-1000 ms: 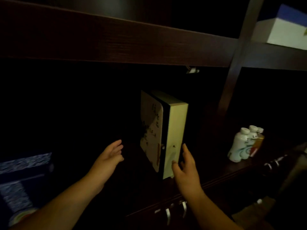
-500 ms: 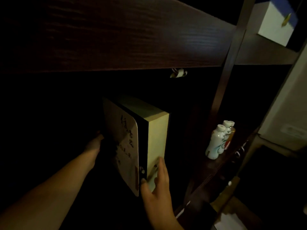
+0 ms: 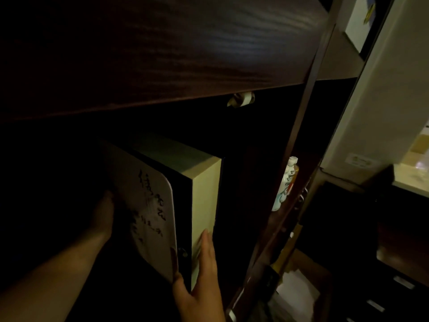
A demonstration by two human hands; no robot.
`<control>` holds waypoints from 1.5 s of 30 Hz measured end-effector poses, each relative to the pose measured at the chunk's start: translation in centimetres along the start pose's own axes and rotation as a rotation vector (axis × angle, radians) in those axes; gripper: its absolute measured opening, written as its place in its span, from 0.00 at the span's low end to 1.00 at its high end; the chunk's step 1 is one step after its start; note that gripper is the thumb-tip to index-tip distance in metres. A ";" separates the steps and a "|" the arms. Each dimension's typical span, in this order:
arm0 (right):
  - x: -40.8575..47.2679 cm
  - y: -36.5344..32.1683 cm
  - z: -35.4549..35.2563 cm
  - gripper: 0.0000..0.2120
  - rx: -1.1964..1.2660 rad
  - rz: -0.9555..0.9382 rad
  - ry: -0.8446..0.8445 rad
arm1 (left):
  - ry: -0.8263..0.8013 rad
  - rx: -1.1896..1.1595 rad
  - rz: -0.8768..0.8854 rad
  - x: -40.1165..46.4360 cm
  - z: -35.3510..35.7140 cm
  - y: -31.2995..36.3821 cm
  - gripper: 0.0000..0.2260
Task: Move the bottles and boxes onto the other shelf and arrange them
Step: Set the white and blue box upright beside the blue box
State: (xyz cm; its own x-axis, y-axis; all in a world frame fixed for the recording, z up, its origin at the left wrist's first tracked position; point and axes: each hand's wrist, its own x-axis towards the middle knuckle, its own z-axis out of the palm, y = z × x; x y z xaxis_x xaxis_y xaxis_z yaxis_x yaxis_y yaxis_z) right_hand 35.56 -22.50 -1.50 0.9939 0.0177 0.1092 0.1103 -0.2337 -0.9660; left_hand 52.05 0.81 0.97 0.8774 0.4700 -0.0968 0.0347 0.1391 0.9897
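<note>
A tall cream box (image 3: 204,196) with a black band and a white front flap bearing dark handwriting stands upright in a dark shelf bay. My left hand (image 3: 105,214) lies against its left face, fingers hidden behind the flap. My right hand (image 3: 199,280) presses its lower right edge, thumb on the flap side and fingers flat on the cream side. White bottles (image 3: 286,184) with coloured labels stand in the bay to the right, partly hidden by the upright post.
A dark wooden shelf board (image 3: 162,54) hangs close overhead. A slanted upright post (image 3: 299,145) divides the bays. A white and blue box (image 3: 362,22) sits on the upper right shelf. A pale wall panel is at right, and papers lie low on the floor.
My view has moved closer and to the left. Both hands have closed in on the box from either side; the left one went from open air to its left face.
</note>
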 end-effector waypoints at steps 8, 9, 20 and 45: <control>0.1 1.1 -0.5 0.54 0.034 -0.047 -0.080 | 0.076 -0.042 -0.059 -4.0 -1.0 -0.4 0.25; 0.1 1.3 -0.7 0.54 0.051 -0.054 -0.086 | 0.064 -0.038 -0.025 -5.1 -1.1 -0.6 0.25; 0.2 2.4 -4.6 0.48 0.133 -0.219 -0.380 | 0.524 0.129 0.086 -19.1 -4.7 -0.3 0.21; -3.2 2.1 0.5 0.37 0.105 -0.211 -0.623 | 0.585 0.260 0.207 -39.8 -12.7 -2.7 0.32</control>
State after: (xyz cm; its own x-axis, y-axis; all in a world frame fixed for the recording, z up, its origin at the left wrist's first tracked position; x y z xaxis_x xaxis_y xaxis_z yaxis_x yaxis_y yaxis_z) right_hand 32.64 -22.52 -3.96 0.7663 0.6187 0.1731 0.2717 -0.0679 -0.9600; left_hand 10.98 -7.15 0.85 0.4768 0.8695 0.1289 0.0723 -0.1849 0.9801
